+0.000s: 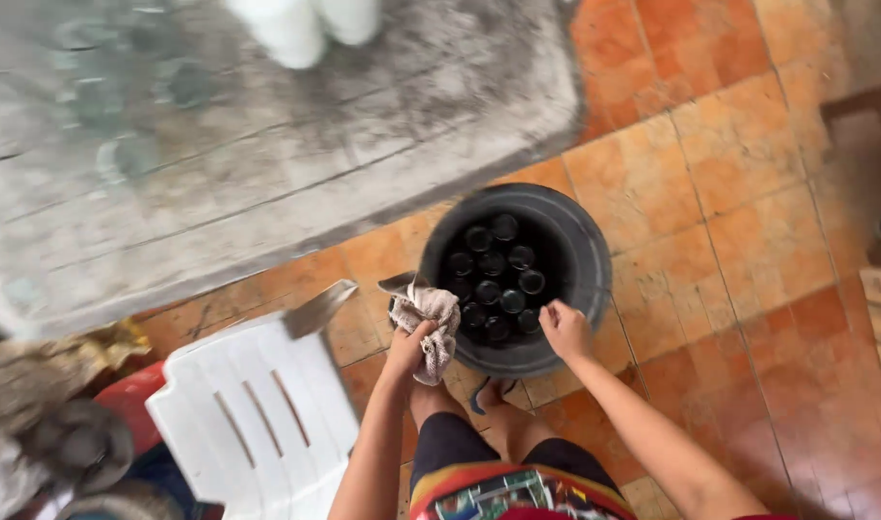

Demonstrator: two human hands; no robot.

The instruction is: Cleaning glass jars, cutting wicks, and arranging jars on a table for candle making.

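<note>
At lower left of the frame stands a white plastic chair (258,424), beside a grey table (267,164) filling the upper left. Just right of centre sits a black bucket (585,260) on the orange tiled floor (749,193), holding many dark round jars (493,279). The left hand (412,345) is closed around a crumpled cloth (431,323) at the bucket's near rim. The right hand (564,329), fingers curled together, touches that rim.
</note>
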